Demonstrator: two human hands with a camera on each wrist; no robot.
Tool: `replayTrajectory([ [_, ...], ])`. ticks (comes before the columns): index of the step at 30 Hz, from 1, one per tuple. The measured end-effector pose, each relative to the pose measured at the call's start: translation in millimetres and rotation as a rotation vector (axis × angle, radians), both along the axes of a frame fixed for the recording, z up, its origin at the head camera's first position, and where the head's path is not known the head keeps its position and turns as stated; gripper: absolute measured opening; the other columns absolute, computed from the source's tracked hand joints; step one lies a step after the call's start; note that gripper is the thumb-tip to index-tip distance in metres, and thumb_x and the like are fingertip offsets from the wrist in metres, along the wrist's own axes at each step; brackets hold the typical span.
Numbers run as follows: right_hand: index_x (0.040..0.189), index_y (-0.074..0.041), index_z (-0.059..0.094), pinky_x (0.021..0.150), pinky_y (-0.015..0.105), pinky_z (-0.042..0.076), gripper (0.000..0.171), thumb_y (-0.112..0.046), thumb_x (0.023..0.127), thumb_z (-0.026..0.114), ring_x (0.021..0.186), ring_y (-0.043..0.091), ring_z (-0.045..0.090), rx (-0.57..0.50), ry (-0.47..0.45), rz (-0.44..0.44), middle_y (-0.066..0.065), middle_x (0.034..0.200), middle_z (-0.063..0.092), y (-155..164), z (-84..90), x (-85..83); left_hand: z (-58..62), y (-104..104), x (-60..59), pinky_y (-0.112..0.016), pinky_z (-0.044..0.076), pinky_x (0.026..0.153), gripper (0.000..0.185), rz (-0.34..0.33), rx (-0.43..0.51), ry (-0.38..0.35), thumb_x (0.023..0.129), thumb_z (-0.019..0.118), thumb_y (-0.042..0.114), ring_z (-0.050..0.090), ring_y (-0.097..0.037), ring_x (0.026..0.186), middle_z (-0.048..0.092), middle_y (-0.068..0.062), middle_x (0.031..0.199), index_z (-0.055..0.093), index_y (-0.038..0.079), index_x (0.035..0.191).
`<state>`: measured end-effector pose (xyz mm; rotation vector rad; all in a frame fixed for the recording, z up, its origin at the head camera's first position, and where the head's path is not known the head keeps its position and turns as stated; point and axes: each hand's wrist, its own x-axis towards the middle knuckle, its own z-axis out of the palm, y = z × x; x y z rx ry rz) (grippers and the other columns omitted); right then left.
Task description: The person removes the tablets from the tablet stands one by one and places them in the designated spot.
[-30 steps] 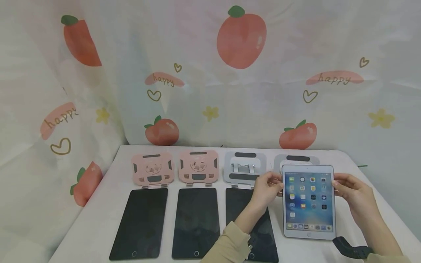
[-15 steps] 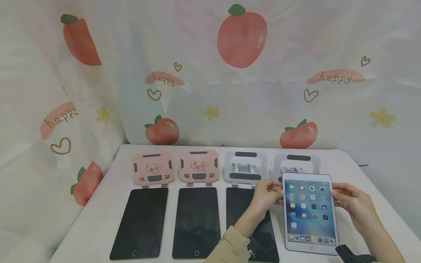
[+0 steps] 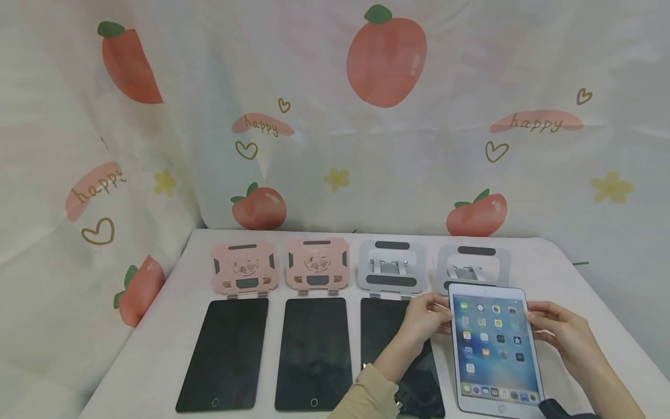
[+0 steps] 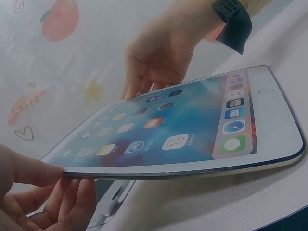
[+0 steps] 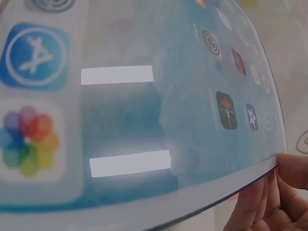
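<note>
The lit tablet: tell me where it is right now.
In the head view the lit tablet is at the table's right end, held between the left hand and right hand, just in front of the rightmost grey stand.

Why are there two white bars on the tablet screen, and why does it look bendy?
In the right wrist view, the bars are lamp glare on the lit tablet, which looks blurry this close. In the left wrist view, the wide lens bows the tablet's edge. In the head view it looks flat and sharp.
</note>
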<state>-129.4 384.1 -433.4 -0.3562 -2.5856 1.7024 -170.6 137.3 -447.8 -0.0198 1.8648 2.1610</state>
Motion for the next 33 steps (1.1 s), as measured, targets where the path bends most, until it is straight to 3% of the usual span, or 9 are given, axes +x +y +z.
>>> replayTrajectory([
  [3,0.096,-0.034,0.059,0.066,0.018,0.051,0.014,-0.022,0.099,0.052,0.074,-0.001,0.059,0.043,-0.031,0.008,-0.025,0.078,0.061,3,-2.5,-0.7,-1.7,2,0.0,-0.027,0.057,0.056,0.014,0.003,-0.009,-0.013,0.079,0.066,-0.007,0.06,-0.01,0.057,0.061,0.001,0.069,0.068,0.005,0.085],
  [6,0.104,-0.02,0.061,0.067,0.019,0.052,0.012,-0.023,0.099,0.051,0.074,-0.001,0.059,0.071,-0.074,0.012,-0.027,0.078,0.061,6,-3.6,-1.8,-3.2,3,0.7,-0.028,0.057,0.057,0.014,0.009,-0.021,-0.025,0.079,0.066,-0.007,0.06,-0.011,0.057,0.06,0.001,0.069,0.068,0.006,0.084],
  [11,0.115,0.002,0.056,0.068,0.019,0.053,0.032,-0.025,0.099,0.051,0.074,-0.002,0.058,0.094,-0.143,0.029,-0.028,0.078,0.06,8,-1.0,-2.2,-5.4,5,2.5,-0.027,0.057,0.055,0.013,0.011,-0.042,-0.024,0.079,0.067,-0.007,0.06,-0.011,0.057,0.06,0.0,0.068,0.068,0.005,0.085],
  [15,0.123,0.014,0.046,0.069,0.018,0.053,0.047,-0.027,0.099,0.05,0.075,-0.003,0.058,0.125,-0.18,0.048,-0.028,0.08,0.06,9,-0.6,-2.6,-6.5,7,4.3,-0.027,0.057,0.056,0.013,0.007,-0.071,-0.028,0.08,0.067,-0.006,0.06,-0.011,0.058,0.06,0.001,0.067,0.069,0.004,0.087],
  [22,0.13,0.014,0.041,0.072,0.019,0.053,0.055,-0.03,0.098,0.051,0.077,-0.005,0.058,0.102,-0.276,0.08,-0.026,0.085,0.061,20,-6.5,-4.3,-7.1,10,7.7,-0.03,0.058,0.058,0.018,-0.007,-0.097,-0.037,0.08,0.063,-0.009,0.06,-0.012,0.059,0.061,-0.002,0.069,0.069,0.004,0.093],
  [33,0.133,0.018,0.036,0.073,0.024,0.055,0.061,-0.03,0.098,0.051,0.08,0.002,0.06,0.117,-0.375,0.115,-0.009,0.095,0.066,23,-8.3,-7.6,-11.3,12,10.3,-0.031,0.058,0.059,0.025,-0.06,-0.157,-0.025,0.08,0.056,-0.008,0.063,-0.015,0.06,0.06,-0.004,0.069,0.066,0.003,0.1],
])
